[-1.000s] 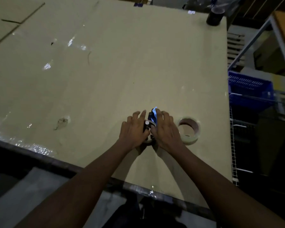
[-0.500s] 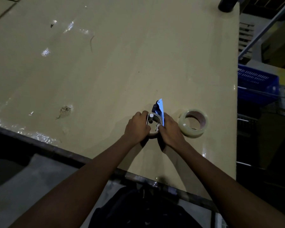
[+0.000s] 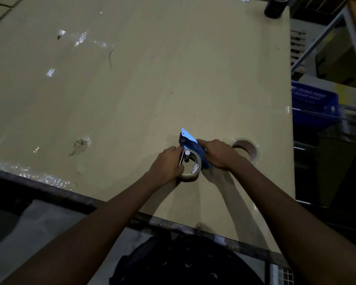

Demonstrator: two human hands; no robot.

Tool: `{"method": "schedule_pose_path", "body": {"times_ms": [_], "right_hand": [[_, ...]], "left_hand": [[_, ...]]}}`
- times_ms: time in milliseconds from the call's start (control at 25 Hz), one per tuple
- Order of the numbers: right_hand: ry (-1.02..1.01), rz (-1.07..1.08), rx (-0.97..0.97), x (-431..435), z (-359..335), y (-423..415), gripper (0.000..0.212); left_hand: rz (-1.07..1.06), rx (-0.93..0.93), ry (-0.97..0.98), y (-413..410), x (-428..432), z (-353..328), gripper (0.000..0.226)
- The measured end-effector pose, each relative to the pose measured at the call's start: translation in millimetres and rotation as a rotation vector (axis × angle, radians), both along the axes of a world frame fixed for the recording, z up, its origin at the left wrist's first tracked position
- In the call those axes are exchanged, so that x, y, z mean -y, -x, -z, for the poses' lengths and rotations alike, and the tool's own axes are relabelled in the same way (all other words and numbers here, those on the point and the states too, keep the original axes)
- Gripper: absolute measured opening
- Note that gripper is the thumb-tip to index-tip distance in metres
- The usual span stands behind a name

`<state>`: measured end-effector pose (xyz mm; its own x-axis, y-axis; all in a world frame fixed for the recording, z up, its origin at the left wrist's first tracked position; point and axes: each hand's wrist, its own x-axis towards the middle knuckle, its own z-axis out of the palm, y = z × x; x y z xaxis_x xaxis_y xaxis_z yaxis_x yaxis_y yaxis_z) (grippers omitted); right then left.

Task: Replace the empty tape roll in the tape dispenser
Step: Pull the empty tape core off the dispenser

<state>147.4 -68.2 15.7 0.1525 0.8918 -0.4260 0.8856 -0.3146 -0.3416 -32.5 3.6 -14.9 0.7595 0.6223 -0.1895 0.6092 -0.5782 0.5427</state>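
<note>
A blue hand-held tape dispenser (image 3: 189, 139) lies on its side on the beige table (image 3: 152, 79), near the front edge. An almost bare cardboard tape core (image 3: 194, 167) sits around its hub, and a short white peg stands inside the ring. My left hand (image 3: 166, 164) pinches the core's left rim. My right hand (image 3: 218, 154) grips the blue dispenser body from the right. A full roll of tape (image 3: 247, 148) lies flat just right of my right hand, partly hidden by it.
A dark cylindrical object (image 3: 274, 7) stands at the table's far right corner. A blue plastic crate (image 3: 313, 103) and metal shelving sit beyond the right edge. Scraps of clear tape and a torn patch (image 3: 79, 146) mark the table's left side.
My hands have shifted from covering the dispenser to gripping it. The left now holds the core's rim, and the right has slid onto the blue body. The core shows more fully.
</note>
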Motion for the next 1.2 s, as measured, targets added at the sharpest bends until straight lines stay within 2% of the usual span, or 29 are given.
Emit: {"method": "schedule_pose_path", "body": {"times_ms": [80, 160, 240, 320, 480, 600, 640, 720, 880, 960, 1040, 1200], "right_hand": [[0.007, -0.061, 0.086, -7, -4, 3, 0.033], [-0.025, -0.127, 0.174, -13, -7, 4, 0.040], [-0.095, -0.170, 0.230, -20, -11, 7, 0.042], [-0.184, -0.223, 0.269, -28, -13, 10, 0.037], [-0.365, -0.343, 0.363, -38, -11, 23, 0.023], [-0.481, -0.129, 0.266, -32, -15, 25, 0.026], [-0.445, -0.016, 0.223, -28, -16, 26, 0.032], [-0.251, 0.099, 0.190, -21, -16, 29, 0.049], [-0.008, 0.066, 0.175, -7, -8, 30, 0.073], [0.025, 0.038, 0.186, -4, -2, 30, 0.078], [-0.019, 0.031, 0.200, -4, -1, 32, 0.076], [-0.034, -0.041, 0.249, -9, -18, 36, 0.077]], "left_hand": [[-0.030, -0.030, -0.049, 3, 10, -5, 0.028], [-0.105, -0.037, -0.185, 4, 10, -16, 0.027], [-0.109, 0.089, -0.301, 4, -1, -29, 0.038], [-0.051, 0.163, -0.335, 2, -20, -37, 0.044], [0.051, 0.010, -0.077, -3, -35, -32, 0.074], [0.099, -0.023, 0.009, -9, -30, -21, 0.087], [0.099, -0.036, 0.017, -10, -31, -17, 0.086], [0.090, -0.066, 0.038, -11, -33, -10, 0.084], [0.129, -0.023, 0.148, -5, -26, 1, 0.087], [0.147, -0.021, 0.194, -1, -22, 3, 0.098], [0.182, -0.041, 0.151, 1, -19, 5, 0.108], [0.209, -0.018, 0.147, 0, -18, 8, 0.112]]}}
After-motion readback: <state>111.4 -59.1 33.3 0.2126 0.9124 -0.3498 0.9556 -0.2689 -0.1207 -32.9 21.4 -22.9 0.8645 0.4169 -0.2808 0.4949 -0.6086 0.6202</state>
